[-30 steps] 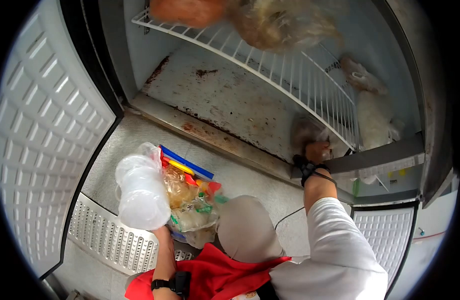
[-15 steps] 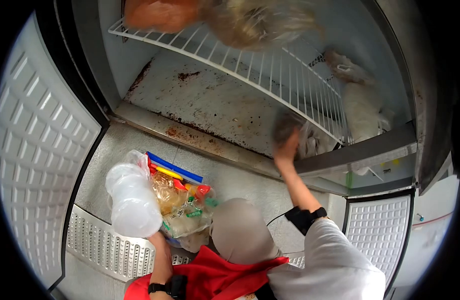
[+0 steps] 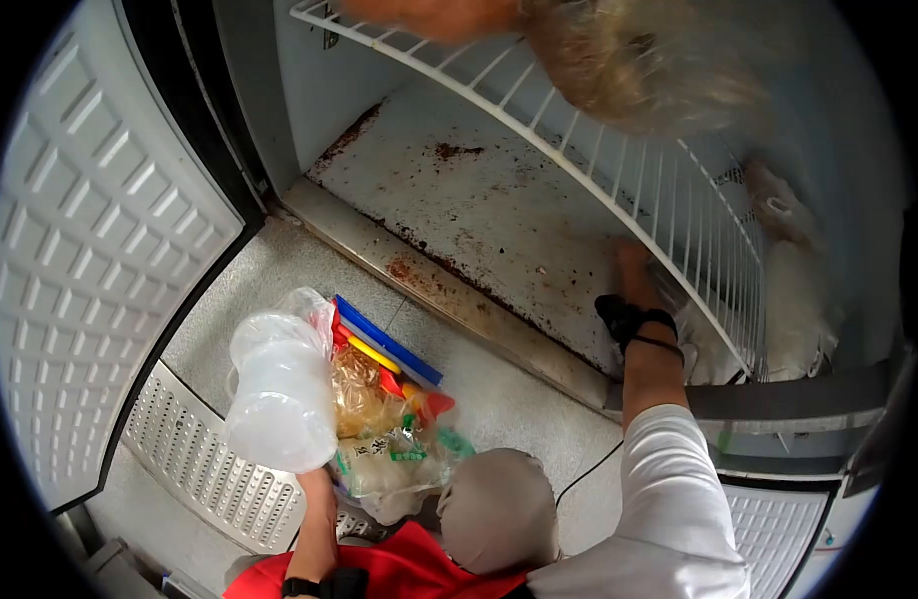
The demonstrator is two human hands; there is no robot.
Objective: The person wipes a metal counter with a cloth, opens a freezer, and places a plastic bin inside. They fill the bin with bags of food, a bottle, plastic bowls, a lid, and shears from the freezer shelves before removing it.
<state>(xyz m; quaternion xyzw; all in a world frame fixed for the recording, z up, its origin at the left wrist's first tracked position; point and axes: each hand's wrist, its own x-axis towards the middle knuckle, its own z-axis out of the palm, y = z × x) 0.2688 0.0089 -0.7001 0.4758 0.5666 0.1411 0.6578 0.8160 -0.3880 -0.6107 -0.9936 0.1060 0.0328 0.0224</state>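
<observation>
My left hand is at the lower end of a bagged stack of translucent white plastic containers, supporting it; the stack hides the fingers. Close beside it on the right is a clear bag of packets with green print. My right arm reaches into the open fridge, under the wire shelf. The right hand is low over the stained fridge floor, its fingers blurred and partly hidden, so what it holds does not show. A black strap is around that wrist.
Bagged food lies on the shelf above my right arm. More pale bags are at the right inside. A raised metal sill edges the fridge floor. An open door stands on the left; a perforated step is below.
My right hand has moved deeper under the shelf; the dark blurred thing at it before no longer shows. The view has shifted. The left hand stays at the container stack.
</observation>
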